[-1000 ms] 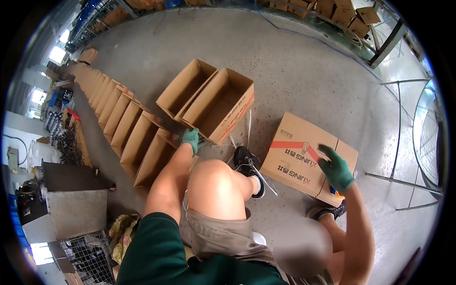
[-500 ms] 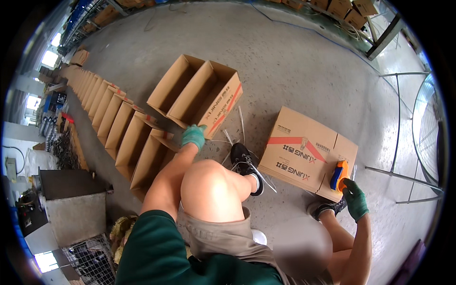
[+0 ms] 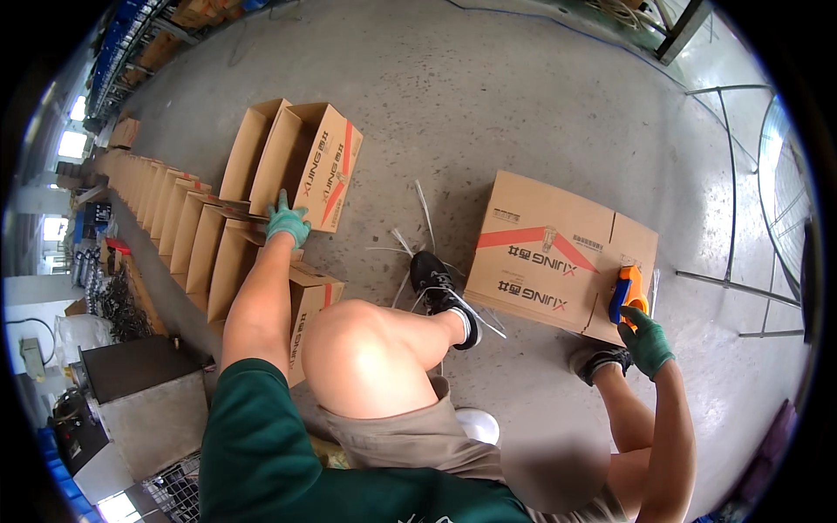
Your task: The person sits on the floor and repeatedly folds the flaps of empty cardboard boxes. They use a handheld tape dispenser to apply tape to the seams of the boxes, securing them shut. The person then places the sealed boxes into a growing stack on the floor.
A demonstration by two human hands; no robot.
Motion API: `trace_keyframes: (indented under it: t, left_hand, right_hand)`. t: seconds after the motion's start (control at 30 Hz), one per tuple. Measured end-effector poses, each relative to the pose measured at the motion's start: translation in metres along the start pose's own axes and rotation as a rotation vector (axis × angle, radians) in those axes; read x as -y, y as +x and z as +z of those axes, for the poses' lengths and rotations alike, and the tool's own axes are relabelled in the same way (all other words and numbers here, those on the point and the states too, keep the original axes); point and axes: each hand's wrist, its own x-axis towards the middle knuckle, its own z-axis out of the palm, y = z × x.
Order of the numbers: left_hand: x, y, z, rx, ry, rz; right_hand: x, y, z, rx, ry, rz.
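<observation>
My left hand [image 3: 288,222], in a green glove, rests with fingers spread at the near end of an open cardboard box [image 3: 331,170]. A second open box [image 3: 247,157] stands against its left side. My right hand [image 3: 647,344], also gloved in green, is closed around the orange handle of a blue and orange tape dispenser [image 3: 629,295]. The dispenser is over the right end of a stack of flat folded cartons [image 3: 536,248], by the slit in the top one. Whether it touches the carton I cannot tell.
A long row of open boxes [image 3: 202,244] runs to the far left. One more box [image 3: 309,314] stands beside my knee. White strap strips [image 3: 425,213] lie around my shoe [image 3: 440,288]. A metal wire frame [image 3: 728,279] stands at right, a grey metal cabinet [image 3: 153,418] at lower left.
My left hand and the two boxes by it have moved left, close against the row. A box beside my knee has come into view. My right hand still grips the tape dispenser.
</observation>
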Motion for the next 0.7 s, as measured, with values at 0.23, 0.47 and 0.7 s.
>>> trace_keyframes:
  t: [0.23,0.47,0.7]
  left_hand:
    - [0.006,-0.026,0.014,0.124,0.008,-0.069]
    - [0.0,-0.025,-0.008,0.185,0.044,-0.178]
    - [-0.015,-0.004,-0.014,0.12,0.105,-0.092]
  right_hand:
    - [0.011,-0.008,0.026,0.105,-0.056,-0.009]
    - [0.008,-0.014,0.025,0.086,-0.044,0.003]
    - [-0.014,-0.001,0.012,-0.074,-0.299,-0.044]
